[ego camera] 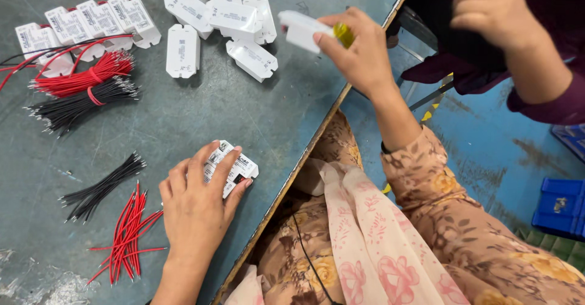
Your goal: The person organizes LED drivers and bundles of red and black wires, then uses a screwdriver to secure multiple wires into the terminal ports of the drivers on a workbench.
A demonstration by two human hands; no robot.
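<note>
Head view, looking straight down: the left hand (196, 204) lies flat on the grey surface (201, 110), fingers together and pressed over a small white plastic module (234, 170) with a printed label, pinning it near the surface's front edge. The right hand (359, 52) is lifted above that edge, fingers closed on a second white module (300, 29) along with a small yellow piece (343, 34) at the fingertips; how the two join is blurred.

Just left of the pinned module lie loose red wires (128, 235) and loose black wires (103, 186), ends fanned out. Farther back sit a tied red bundle (82, 78) and a tied black bundle (79, 104), then a scattered pile of white modules (219, 21) and a neat row of labelled ones (91, 21).

Top right, another person's hand (487, 3) in a dark sleeve is at its own work, well apart.

To my eye, a firm, flat press on the lower module is what matters, since a light casing slides easily on this surface, and the raised one wants a steady pinch.
</note>
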